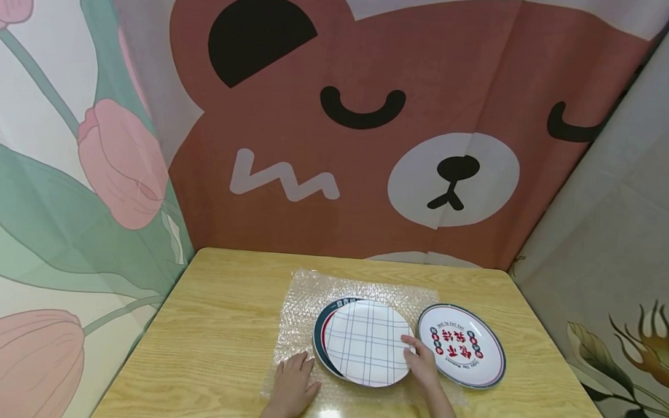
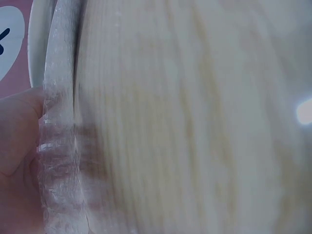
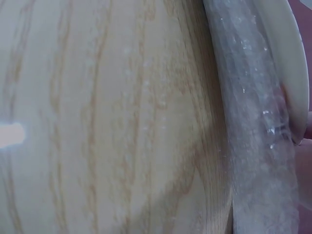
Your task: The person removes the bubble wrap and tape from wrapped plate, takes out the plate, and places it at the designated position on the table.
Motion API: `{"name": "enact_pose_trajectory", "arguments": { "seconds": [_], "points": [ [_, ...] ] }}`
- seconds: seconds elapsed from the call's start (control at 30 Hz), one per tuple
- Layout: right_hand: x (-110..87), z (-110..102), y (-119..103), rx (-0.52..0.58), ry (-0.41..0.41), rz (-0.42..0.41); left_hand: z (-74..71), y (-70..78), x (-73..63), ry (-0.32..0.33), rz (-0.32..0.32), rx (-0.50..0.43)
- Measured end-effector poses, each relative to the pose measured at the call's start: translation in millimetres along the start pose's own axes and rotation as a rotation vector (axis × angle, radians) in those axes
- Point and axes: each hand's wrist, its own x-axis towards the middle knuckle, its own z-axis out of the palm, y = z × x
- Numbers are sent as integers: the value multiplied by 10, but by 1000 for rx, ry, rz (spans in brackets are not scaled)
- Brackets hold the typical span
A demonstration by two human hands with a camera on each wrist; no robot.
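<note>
A white plate with a thin blue grid (image 1: 365, 342) lies over a larger dark-rimmed plate (image 1: 319, 341), offset to the right, so only the lower one's left and upper rim show. Both are on a sheet of bubble wrap (image 1: 303, 300). My right hand (image 1: 422, 364) pinches the grid plate's right edge. Flat on the wrap's front left part rests my left hand (image 1: 292, 383), its fingers extended, just short of the plates. The left wrist view catches that hand (image 2: 19, 141) beside the wrap's edge. A pale plate rim (image 3: 288, 58) rises behind the wrap in the right wrist view.
Right of the wrap, a white oval plate with red lettering and a dark rim (image 1: 487, 346) sits on the wooden table (image 1: 225, 328), close to my right hand. A bear-print cloth (image 1: 368, 192) hangs behind the table, with patterned cloths at both sides.
</note>
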Motion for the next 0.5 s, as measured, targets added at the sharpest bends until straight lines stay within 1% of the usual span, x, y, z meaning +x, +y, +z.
{"name": "enact_pose_trajectory", "arguments": {
  "seconds": [0.2, 0.5],
  "points": [
    [-8, -10, -7, 16, 9, -3, 2, 0, 4, 5, 0, 7],
    [-18, -18, -27, 24, 32, 36, 4, 0, 3, 9, 2, 7]
  ]
}}
